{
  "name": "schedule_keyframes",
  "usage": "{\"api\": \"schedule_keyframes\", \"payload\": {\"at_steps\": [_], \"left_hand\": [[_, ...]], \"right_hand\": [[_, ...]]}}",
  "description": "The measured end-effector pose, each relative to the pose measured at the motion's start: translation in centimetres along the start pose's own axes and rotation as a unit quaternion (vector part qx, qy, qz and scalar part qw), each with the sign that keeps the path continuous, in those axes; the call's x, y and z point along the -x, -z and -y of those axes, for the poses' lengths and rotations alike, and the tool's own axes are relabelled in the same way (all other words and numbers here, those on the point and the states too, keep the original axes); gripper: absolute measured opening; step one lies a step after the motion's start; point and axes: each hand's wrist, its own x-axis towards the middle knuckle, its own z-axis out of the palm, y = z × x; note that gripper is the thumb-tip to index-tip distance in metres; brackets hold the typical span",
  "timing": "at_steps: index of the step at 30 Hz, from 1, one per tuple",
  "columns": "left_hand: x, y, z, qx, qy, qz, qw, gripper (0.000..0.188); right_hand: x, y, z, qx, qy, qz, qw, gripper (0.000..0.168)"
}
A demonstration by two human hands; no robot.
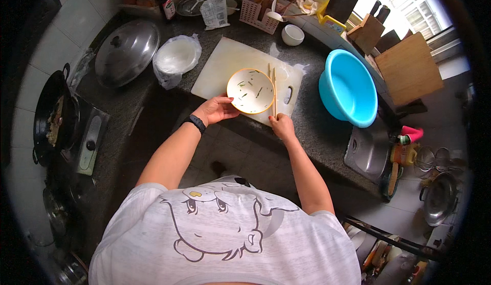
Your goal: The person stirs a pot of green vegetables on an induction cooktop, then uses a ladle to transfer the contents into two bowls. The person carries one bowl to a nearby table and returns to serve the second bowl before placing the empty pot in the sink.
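Observation:
A white bowl [251, 91] with an orange rim is over the near part of a white plastic cutting board [219, 68]. Thin dark green flecks dot its inside; I cannot tell whether they are food bits or a printed pattern. My left hand [218, 109], with a black band on the wrist, grips the bowl's left side, thumb at the rim and fingers below. A pair of wooden chopsticks [275, 93] runs upward along the bowl's right side, their near ends pinched in my right hand [283, 127].
Right of the board stands a blue plastic basin [353, 89], beside a steel sink [367, 152]. A small white bowl [292, 35] sits behind. Leftward are a plastic-wrapped bowl [177, 55], a large metal lid [128, 53] and a wok [50, 120] with food on the stove.

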Motion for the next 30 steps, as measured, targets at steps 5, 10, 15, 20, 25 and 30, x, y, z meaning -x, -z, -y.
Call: {"api": "schedule_keyframes", "payload": {"at_steps": [5, 10, 15, 20, 25, 30], "left_hand": [[-0.7, 0.7, -0.1, -0.011, -0.020, -0.002, 1.000, 0.033], [-0.6, 0.0, 0.8, -0.031, -0.047, -0.007, 0.998, 0.041], [7.5, 2.5, 0.8, 0.070, -0.089, 0.089, 0.990, 0.051], [18.0, 1.1, 5.6, 0.109, -0.113, 0.094, 0.983, 0.038], [32.8, 5.1, 14.1, 0.149, -0.236, -0.074, 0.957, 0.053], [46.9, 4.6, 23.4, 0.224, -0.480, -0.154, 0.834, 0.063]], "right_hand": [[1.1, 1.0, 1.9, 0.010, -0.012, -0.012, 1.000, 0.034], [2.1, 3.9, -0.5, -0.035, -0.006, -0.010, 0.999, 0.036], [4.1, 2.9, 2.0, -0.152, 0.097, 0.057, 0.982, 0.027], [8.8, 4.6, 6.5, -0.284, 0.087, 0.184, 0.937, 0.011], [11.5, -1.2, 15.9, -0.227, 0.235, 0.368, 0.871, 0.014], [21.7, -6.3, 31.0, -0.091, 0.489, 0.495, 0.713, 0.022]]}}
